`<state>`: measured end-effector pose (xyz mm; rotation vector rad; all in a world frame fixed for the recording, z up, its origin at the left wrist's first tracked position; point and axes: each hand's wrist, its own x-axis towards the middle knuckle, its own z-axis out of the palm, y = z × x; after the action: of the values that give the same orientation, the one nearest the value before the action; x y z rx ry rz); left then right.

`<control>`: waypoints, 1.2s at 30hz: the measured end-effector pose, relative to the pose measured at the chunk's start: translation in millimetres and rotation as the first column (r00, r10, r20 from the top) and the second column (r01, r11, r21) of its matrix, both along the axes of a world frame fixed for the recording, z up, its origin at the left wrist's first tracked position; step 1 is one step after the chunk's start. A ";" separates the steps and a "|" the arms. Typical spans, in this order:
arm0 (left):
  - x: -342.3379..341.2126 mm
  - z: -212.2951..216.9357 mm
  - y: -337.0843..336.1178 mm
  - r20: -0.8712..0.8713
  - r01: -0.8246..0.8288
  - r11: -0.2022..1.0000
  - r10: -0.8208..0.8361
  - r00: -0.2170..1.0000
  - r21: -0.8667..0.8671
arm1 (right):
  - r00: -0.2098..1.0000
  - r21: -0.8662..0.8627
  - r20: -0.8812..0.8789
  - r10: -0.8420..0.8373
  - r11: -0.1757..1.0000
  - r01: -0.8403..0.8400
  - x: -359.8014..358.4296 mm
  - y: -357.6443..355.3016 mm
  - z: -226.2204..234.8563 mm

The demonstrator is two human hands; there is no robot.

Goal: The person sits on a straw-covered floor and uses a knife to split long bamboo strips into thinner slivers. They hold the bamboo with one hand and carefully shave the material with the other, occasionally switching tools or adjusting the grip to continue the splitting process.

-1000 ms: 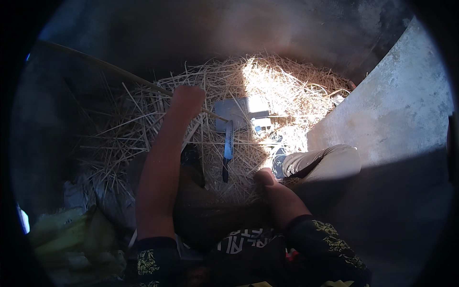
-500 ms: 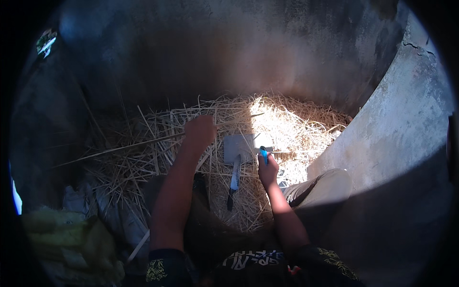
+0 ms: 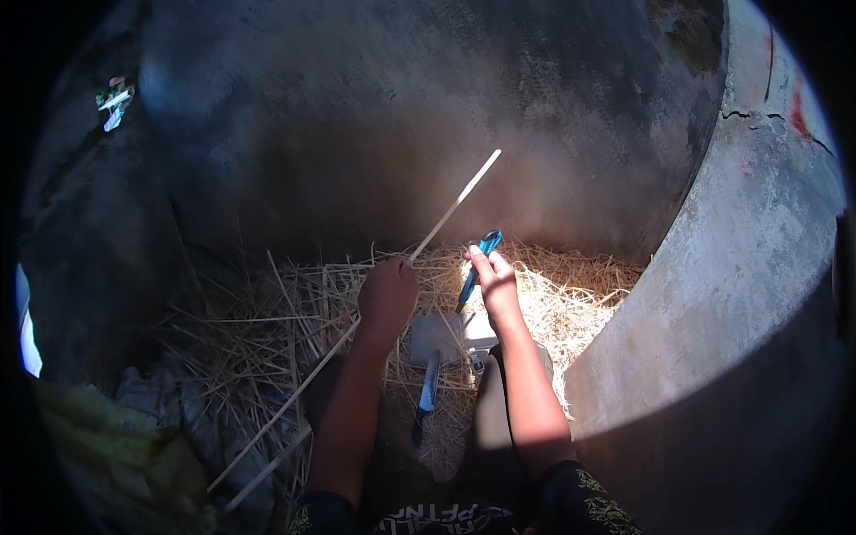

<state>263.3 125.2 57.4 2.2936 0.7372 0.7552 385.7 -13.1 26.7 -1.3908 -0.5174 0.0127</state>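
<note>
My left hand (image 3: pixel 389 294) is closed around a long, thin pale strip (image 3: pixel 457 200), which looks like split bamboo. Its upper end rises to the right against the dark wall, and the rest slants down past my left forearm. To the right, my right hand (image 3: pixel 496 275) grips a blue box cutter (image 3: pixel 467 287), tilted with one end up and the other toward the floor. Below and between my hands lies a flat grey slab (image 3: pixel 432 335). A knife (image 3: pixel 428 389) with a dark handle rests with its blade against the slab's near edge.
Straw-like shavings and strips (image 3: pixel 259 348) cover the floor ahead. A dark curved concrete wall (image 3: pixel 357 134) rises behind them, and a paler wall (image 3: pixel 704 259) closes the right side. A yellowish sack (image 3: pixel 116 455) sits at the lower left.
The strip has swung from lying nearly level to slanting steeply up to the right. My right hand has lifted the box cutter and turned it. The view has tilted upward.
</note>
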 end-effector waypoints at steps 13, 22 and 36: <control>-18.0 14.4 10.4 -0.042 -0.057 0.997 0.055 0.998 -0.045 | 0.990 -0.017 -0.135 0.050 0.998 -0.053 -19.4 0.1 -4.0; -10.8 14.2 25.0 0.260 0.286 0.738 -0.155 0.953 -0.611 | 0.911 0.344 -0.312 0.268 0.926 -0.155 -17.8 -5.7 15.5; -33.6 22.6 0.4 0.332 0.427 0.672 -0.275 0.902 -0.605 | 0.921 0.487 -0.297 0.252 0.870 -0.080 -25.3 -18.0 17.7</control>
<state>229.7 125.7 80.0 1.5818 0.3477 0.4371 360.5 -31.1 44.4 -0.8369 -0.3090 0.2623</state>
